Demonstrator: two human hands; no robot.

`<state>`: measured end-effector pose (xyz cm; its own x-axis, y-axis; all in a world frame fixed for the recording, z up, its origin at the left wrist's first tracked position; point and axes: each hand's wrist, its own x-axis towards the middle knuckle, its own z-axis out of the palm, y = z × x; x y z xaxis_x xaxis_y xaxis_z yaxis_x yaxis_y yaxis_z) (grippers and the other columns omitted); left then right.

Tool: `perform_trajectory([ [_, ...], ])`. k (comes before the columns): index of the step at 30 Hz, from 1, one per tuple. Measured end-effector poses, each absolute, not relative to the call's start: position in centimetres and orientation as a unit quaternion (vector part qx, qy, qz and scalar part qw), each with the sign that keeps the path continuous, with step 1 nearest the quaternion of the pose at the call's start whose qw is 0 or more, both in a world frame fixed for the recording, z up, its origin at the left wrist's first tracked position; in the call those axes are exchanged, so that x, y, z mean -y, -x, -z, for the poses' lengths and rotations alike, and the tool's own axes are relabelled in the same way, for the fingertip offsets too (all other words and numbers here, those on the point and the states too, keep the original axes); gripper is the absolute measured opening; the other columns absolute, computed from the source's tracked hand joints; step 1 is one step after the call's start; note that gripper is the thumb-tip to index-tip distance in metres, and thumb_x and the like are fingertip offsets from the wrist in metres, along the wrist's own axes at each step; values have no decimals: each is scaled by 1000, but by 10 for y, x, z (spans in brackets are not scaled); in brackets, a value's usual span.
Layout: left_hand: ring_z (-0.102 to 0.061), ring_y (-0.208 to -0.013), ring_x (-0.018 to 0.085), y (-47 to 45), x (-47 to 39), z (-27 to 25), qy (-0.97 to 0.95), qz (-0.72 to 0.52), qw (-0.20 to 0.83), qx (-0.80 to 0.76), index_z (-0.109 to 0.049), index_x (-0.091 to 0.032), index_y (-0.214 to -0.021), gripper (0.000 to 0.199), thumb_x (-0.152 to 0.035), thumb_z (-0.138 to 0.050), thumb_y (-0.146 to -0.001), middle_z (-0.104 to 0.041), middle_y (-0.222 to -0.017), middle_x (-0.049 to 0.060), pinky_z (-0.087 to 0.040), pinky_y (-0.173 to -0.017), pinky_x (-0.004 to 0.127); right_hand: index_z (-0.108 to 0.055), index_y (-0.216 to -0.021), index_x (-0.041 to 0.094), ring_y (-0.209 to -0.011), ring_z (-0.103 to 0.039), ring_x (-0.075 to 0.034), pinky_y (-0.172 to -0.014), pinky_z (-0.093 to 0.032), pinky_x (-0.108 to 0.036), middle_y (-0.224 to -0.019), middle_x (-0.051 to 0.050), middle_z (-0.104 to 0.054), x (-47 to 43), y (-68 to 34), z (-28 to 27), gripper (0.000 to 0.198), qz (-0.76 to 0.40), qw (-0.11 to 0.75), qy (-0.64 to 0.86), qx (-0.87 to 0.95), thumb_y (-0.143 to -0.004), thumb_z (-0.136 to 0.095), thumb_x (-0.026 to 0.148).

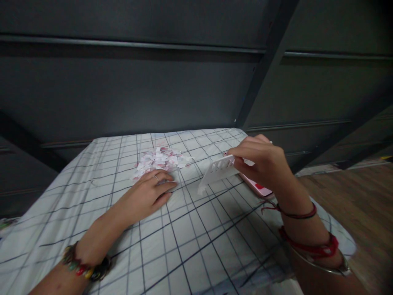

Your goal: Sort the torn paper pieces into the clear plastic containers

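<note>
My left hand (156,188) lies low over the checked cloth at the near edge of a pile of torn paper scraps (159,157), white with pinkish marks. Its fingers are loosely bent and apart, with nothing visible in them. My right hand (259,153) is raised to the right, thumb and fingers pinching the upper end of a thin white slotted plate (216,171). The plate tilts, and its lower left corner is at or just above the cloth. Partly hidden under my right hand is a flat pink object (256,186) with a red mark.
A white cloth with dark grid lines (184,241) covers the table. Dark grey panels (138,90) stand right behind its far edge. Wooden floor (359,205) shows at the right, beyond the table's side.
</note>
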<state>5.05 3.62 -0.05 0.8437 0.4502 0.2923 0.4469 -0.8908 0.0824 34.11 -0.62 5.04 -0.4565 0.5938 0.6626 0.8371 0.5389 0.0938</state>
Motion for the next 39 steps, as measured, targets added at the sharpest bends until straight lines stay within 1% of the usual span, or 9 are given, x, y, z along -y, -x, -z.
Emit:
perform_trajectory([
  [7, -50, -102, 21, -52, -34, -2, -961, -156, 8, -229, -60, -19, -107, 24, -21, -43, -89, -58, -103, 7, -40, -92, 39, -61, -73, 21, -65, -54, -13, -65, -36, -29, -66, 1, -62, 11, -341, -53, 16, 169, 301, 425, 837, -76, -47, 12],
  [13, -50, -101, 20, -52, -34, -2, -963, -159, 16, -215, -59, -20, -107, 24, -20, -43, -89, -57, -103, 6, -41, -91, 39, -62, -79, 20, -66, -54, -13, -68, -39, -30, -69, 0, -63, 14, -341, -52, 17, 162, 322, 417, 834, -77, -47, 12],
  [18, -50, -102, 20, -53, -28, -4, -968, -169, 43, -179, -60, -19, -105, 22, -24, -48, -87, -57, -104, 7, -42, -90, 38, -61, -80, 19, -70, -57, -14, -67, -38, -31, -73, -1, -65, 26, -340, -53, 16, 173, 290, 433, 836, -79, -46, 13],
  [21, -49, -105, 22, -55, -22, -6, -971, -163, 64, -160, -61, -19, -104, 24, -28, -55, -83, -57, -105, 7, -41, -92, 39, -60, -79, 18, -68, -57, -14, -64, -37, -30, -70, -2, -64, 39, -339, -56, 14, 168, 289, 436, 836, -79, -47, 13],
  [25, -49, -106, 23, -57, -17, -8, -974, -159, 81, -140, -62, -18, -103, 28, -30, -62, -78, -59, -102, 8, -41, -92, 40, -61, -83, 18, -68, -55, -14, -64, -37, -29, -71, -2, -63, 53, -335, -57, 15, 184, 288, 452, 824, -80, -46, 14],
  [32, -51, -104, 24, -59, -14, -10, -977, -152, 85, -123, -62, -18, -103, 31, -31, -64, -75, -61, -102, 8, -41, -92, 40, -61, -80, 18, -67, -53, -14, -65, -36, -30, -66, -1, -59, 69, -330, -62, 17, 145, 258, 448, 844, -80, -44, 13],
  [35, -51, -103, 23, -60, -14, -10, -978, -143, 89, -121, -62, -18, -105, 34, -32, -65, -75, -60, -102, 8, -41, -92, 39, -61, -83, 17, -69, -53, -14, -65, -36, -30, -69, -2, -61, 75, -329, -64, 17, 152, 261, 450, 840, -81, -44, 13],
  [39, -51, -103, 23, -60, -13, -11, -979, -135, 90, -123, -62, -18, -106, 35, -32, -65, -75, -60, -101, 7, -40, -92, 38, -61, -82, 16, -70, -55, -15, -67, -37, -30, -70, -3, -63, 81, -327, -63, 16, 154, 265, 445, 842, -82, -45, 13],
])
